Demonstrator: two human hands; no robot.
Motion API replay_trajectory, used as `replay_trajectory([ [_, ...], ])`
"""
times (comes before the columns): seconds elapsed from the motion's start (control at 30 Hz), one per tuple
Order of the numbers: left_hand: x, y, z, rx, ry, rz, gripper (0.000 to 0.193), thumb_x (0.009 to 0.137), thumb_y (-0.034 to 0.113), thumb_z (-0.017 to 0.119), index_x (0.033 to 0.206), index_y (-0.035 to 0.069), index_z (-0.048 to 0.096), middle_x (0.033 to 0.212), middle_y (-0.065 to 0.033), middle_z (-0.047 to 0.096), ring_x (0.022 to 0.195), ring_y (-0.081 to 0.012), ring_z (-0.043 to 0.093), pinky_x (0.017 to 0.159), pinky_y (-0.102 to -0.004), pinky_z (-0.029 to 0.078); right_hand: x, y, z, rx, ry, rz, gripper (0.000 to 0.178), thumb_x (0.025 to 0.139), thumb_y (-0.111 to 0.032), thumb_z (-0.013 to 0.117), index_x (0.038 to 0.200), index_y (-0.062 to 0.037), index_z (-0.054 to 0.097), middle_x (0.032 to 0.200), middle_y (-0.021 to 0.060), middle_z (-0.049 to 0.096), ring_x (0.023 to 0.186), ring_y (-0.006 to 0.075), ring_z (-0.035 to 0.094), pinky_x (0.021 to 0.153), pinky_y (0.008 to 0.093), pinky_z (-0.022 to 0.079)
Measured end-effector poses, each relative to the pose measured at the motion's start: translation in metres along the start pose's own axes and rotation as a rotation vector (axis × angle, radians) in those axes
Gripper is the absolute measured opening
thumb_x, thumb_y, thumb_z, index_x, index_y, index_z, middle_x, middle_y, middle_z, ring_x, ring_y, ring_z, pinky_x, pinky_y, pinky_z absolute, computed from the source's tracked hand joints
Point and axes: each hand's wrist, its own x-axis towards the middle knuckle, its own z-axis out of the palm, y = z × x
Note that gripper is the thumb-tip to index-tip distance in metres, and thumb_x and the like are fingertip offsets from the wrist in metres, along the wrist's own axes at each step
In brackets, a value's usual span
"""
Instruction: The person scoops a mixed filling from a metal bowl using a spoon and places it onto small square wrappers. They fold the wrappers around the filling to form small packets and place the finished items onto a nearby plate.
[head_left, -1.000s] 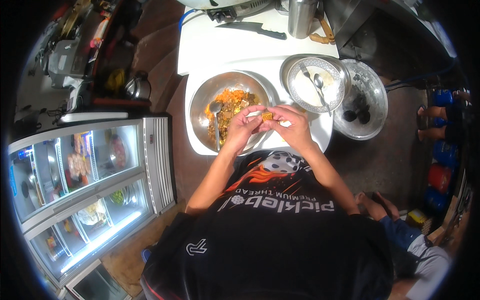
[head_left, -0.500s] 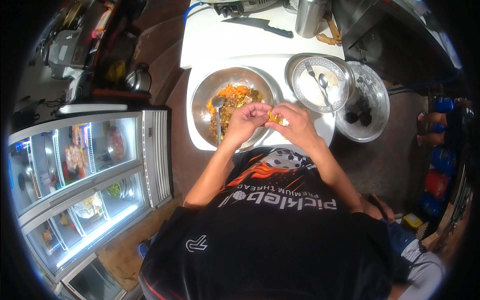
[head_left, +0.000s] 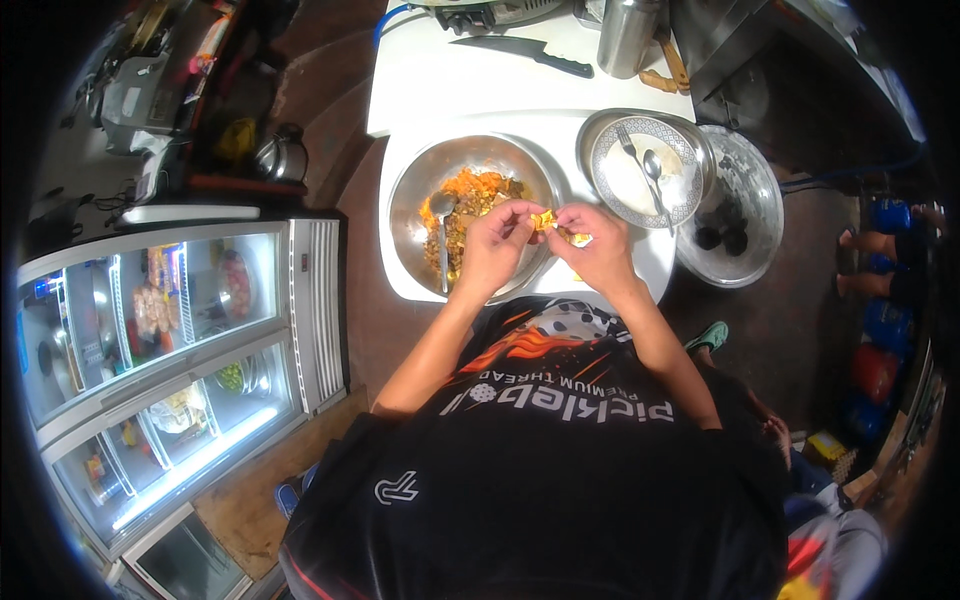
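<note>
Over the right rim of a large steel bowl (head_left: 405,235), my two hands meet at a small yellow wrapper (head_left: 542,219). My left hand (head_left: 492,248) pinches its left side between thumb and fingertips. The right side is pinched by my right hand (head_left: 600,248). Another yellow-and-white scrap (head_left: 579,240) shows at my right fingers; whether it is part of the same wrapper I cannot tell. Inside the bowl lies a chopped brown mixture with orange shreds (head_left: 483,184). A metal spoon (head_left: 443,235) rests in it, handle toward me.
Right of the bowl, a patterned plate (head_left: 603,178) with a fork (head_left: 628,143) and spoon (head_left: 655,170) sits on a metal tray. Beyond it stands a large metal basin (head_left: 745,255). A knife (head_left: 525,48) lies farther back near a steel canister (head_left: 628,45). A lit display fridge (head_left: 318,300) stands left.
The wrapper has come up between my fingertips and shows more plainly. My hands have turned slightly. At lower right, another person has shifted, and a green slipper has come into view.
</note>
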Motion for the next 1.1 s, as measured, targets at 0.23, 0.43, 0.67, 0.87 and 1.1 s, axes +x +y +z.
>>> replay_trajectory([
  [0.23, -0.006, 0.007, 0.001, 0.298, 0.051, 0.175, 0.015, 0.087, 0.002, 0.059, 0.101, -0.001, 0.064, 0.082, -0.0106, 0.067, 0.074, -0.0127, 0.065, 0.068, -0.026, 0.051, 0.0, 0.001, 0.005, 0.049, -0.048, 0.275, 0.015, 0.078, -0.009, 0.069, 0.089, 0.0013, 0.069, 0.077, 0.0108, 0.071, 0.069, 0.0143, 0.068, 0.064, 0.0271, 0.053],
  [0.43, -0.01, 0.014, -0.003, 0.425, 0.038, 0.159, 0.014, 0.082, 0.008, 0.069, 0.092, 0.0, 0.063, 0.078, -0.0074, 0.067, 0.072, -0.0118, 0.064, 0.067, -0.0257, 0.051, -0.005, 0.01, 0.01, 0.3, 0.004, 0.381, 0.013, 0.082, -0.006, 0.065, 0.092, 0.0022, 0.068, 0.079, 0.0104, 0.07, 0.07, 0.0126, 0.067, 0.063, 0.0264, 0.053],
  [0.67, -0.013, 0.01, -0.005, 0.303, 0.136, 0.089, 0.016, 0.083, 0.01, 0.07, 0.093, -0.001, 0.063, 0.082, -0.0092, 0.068, 0.075, -0.0109, 0.064, 0.067, -0.0254, 0.051, -0.004, -0.009, 0.007, -0.007, 0.017, -0.013, 0.011, 0.081, -0.002, 0.065, 0.092, 0.0017, 0.063, 0.087, 0.0112, 0.069, 0.072, 0.0145, 0.067, 0.062, 0.0268, 0.055],
  [0.87, -0.013, 0.002, 0.0, 0.089, 0.143, 0.139, 0.016, 0.086, 0.004, 0.066, 0.101, -0.001, 0.064, 0.093, -0.0076, 0.068, 0.085, -0.0105, 0.064, 0.076, -0.0245, 0.052, -0.009, -0.009, 0.013, 0.117, 0.107, 0.004, 0.01, 0.079, -0.001, 0.067, 0.088, 0.0002, 0.062, 0.089, 0.0114, 0.068, 0.072, 0.0197, 0.068, 0.06, 0.0294, 0.055],
  [1.1, -0.013, 0.021, -0.006, 0.402, 0.061, 0.196, 0.014, 0.086, 0.001, 0.065, 0.1, 0.001, 0.067, 0.09, -0.0086, 0.071, 0.079, -0.0128, 0.067, 0.071, -0.0254, 0.053, -0.002, -0.004, -0.002, -0.213, -0.056, -0.343, 0.009, 0.085, -0.005, 0.065, 0.094, -0.0012, 0.065, 0.086, 0.0112, 0.069, 0.072, 0.018, 0.069, 0.062, 0.0277, 0.054],
])
